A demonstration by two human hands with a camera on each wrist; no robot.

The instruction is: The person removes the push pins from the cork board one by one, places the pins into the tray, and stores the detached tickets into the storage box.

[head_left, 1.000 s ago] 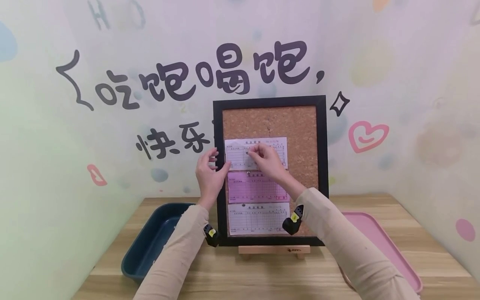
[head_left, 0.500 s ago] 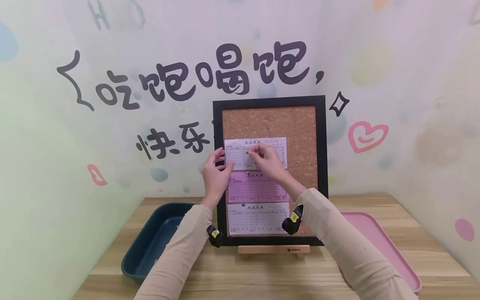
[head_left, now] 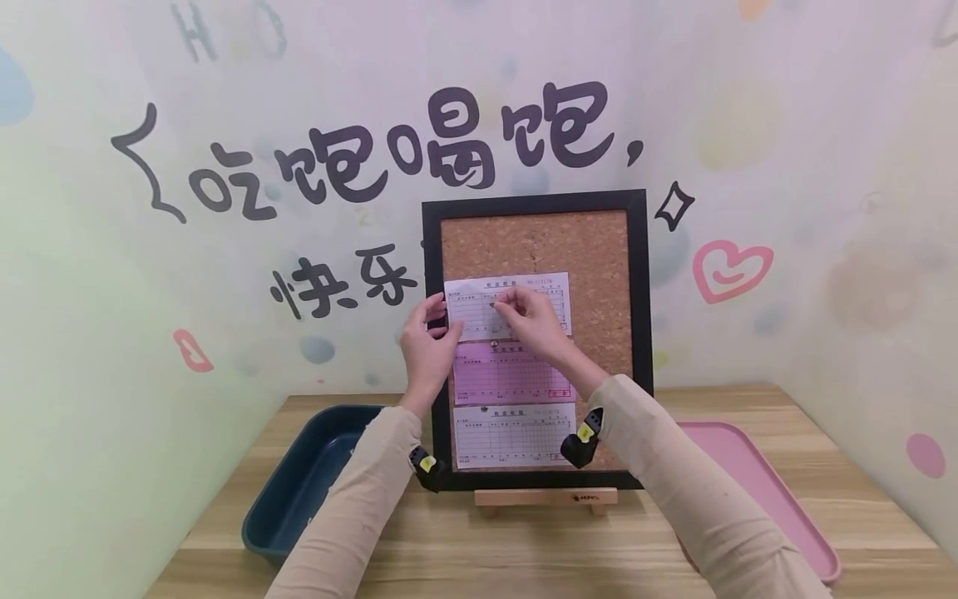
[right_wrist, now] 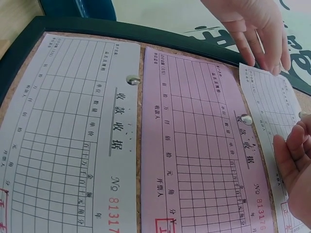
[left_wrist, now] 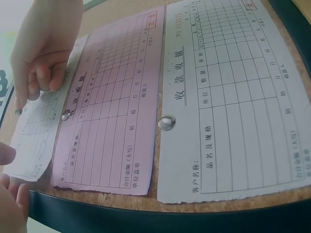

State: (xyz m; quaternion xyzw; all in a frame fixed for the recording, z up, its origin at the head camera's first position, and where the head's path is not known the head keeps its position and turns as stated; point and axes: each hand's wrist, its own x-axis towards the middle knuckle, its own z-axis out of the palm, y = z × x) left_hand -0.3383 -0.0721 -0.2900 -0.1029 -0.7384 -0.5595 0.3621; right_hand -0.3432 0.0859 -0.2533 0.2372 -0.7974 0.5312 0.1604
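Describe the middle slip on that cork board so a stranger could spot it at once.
On the wooden table, find the black-framed cork board. Toward its left side, the pink slip sits between the upper white slip and the lower white slip, a silver pin at its top edge. Its pink colour sets it apart from both neighbours.

Soft light; pin (left_wrist: 166, 122) glints; frame (left_wrist: 165, 221) bowed in 2 wrist views.

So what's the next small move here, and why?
Probably press the silver pushpin inward with the right hand: its fingers are at that pin over the top white receipt, the left hand is at the receipt's left edge, and the pink receipt below already bears a pin.
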